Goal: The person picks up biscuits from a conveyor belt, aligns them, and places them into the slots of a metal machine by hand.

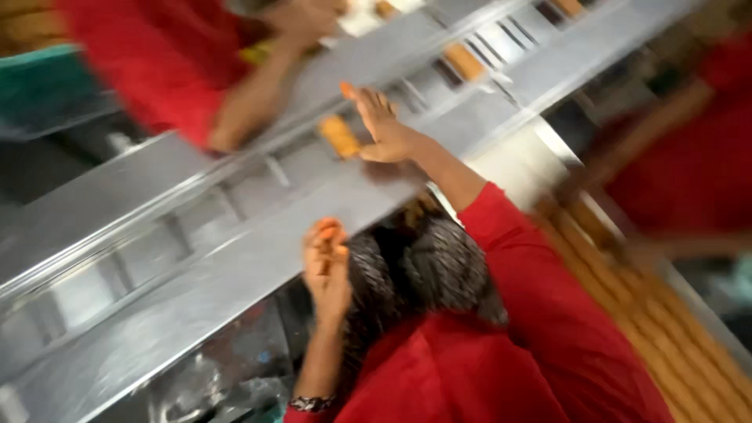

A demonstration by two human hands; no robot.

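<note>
From my remote seat the picture is badly smeared, so I judge carefully. The right hand (382,125) is spread open with its fingers splayed. Its palm is against a short orange-brown biscuit stack (341,135) lying in a pocket of the steel conveyor channel (196,227). The left hand (326,265) is curled at the channel's near edge. I cannot tell whether it grips anything.

I see three risks:
- With no real grip on it, the stack could tip or fan apart under a sideways nudge and jam against a divider.
- If the line runs, the splayed fingers could catch on a divider.
- A co-worker's arm (251,94) reaches in just beyond, so a bump seems possible.

Another stack (464,61) sits farther along, and rows of biscuits (627,305) lie to the right.
</note>
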